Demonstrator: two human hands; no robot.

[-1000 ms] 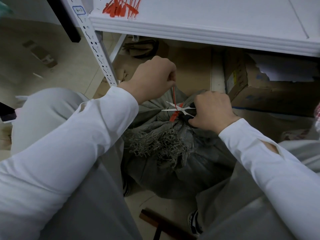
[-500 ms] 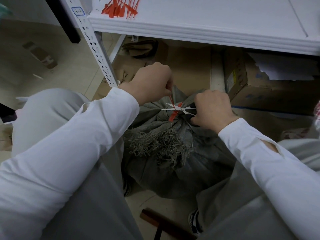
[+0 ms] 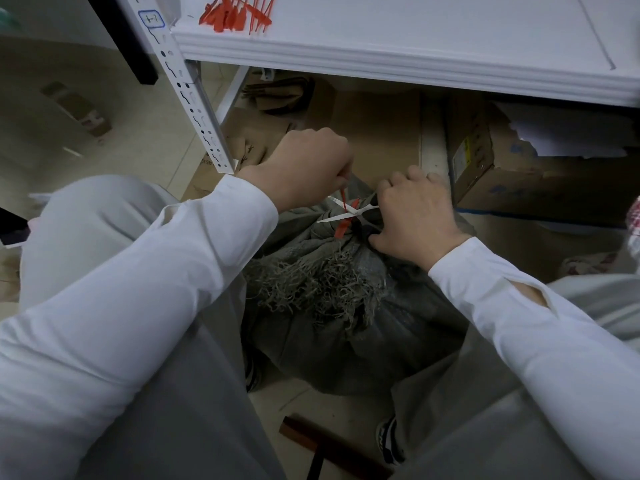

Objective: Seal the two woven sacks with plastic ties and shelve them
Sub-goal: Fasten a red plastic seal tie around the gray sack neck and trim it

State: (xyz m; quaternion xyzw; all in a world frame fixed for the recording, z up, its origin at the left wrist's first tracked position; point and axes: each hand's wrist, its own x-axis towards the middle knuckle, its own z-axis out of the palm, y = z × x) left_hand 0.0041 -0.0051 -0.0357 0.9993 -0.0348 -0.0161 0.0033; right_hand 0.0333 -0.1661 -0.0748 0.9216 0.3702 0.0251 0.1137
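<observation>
A grey woven sack (image 3: 346,327) with a frayed top stands on the floor between my knees. A red plastic tie (image 3: 346,223) is wrapped round its gathered neck. My left hand (image 3: 308,168) pinches the tie's red tail and holds it up and taut. My right hand (image 3: 415,216) grips a pair of scissors (image 3: 349,211) whose open silver blades straddle the tail just above the neck. Only one sack is in view. A bundle of spare red ties (image 3: 235,12) lies on the white shelf (image 3: 415,60) above.
The shelf's perforated white upright (image 3: 194,98) stands at the left. Under the shelf lie flattened cardboard (image 3: 374,133) and a cardboard box (image 3: 519,168) at the right. A dark wooden bar (image 3: 329,452) lies on the floor near my shoe.
My left hand has come lower and nearer the sack's neck, so less red tail shows. My right hand has shifted slightly with the scissors, whose blades remain open at the tie.
</observation>
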